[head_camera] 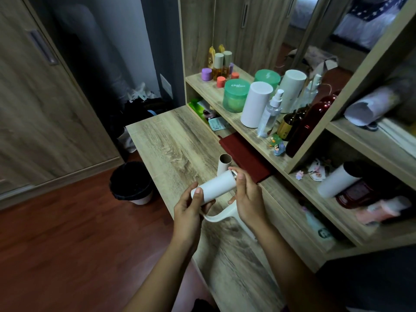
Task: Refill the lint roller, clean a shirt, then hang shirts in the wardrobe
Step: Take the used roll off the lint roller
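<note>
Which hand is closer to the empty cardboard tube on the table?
Right. The right hand, at the far end of the white roll, is just beside the cardboard tube; the left hand grips the roll's near end, farther away.

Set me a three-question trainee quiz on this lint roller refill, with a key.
1. True or false: the cardboard tube lies in the bin.
2. What does the left hand grip? A. the white roll B. a shirt C. a hanger
3. Which hand pinches the roll's end nearest the tube?
Key: 1 false; 2 A; 3 the right hand.
</note>
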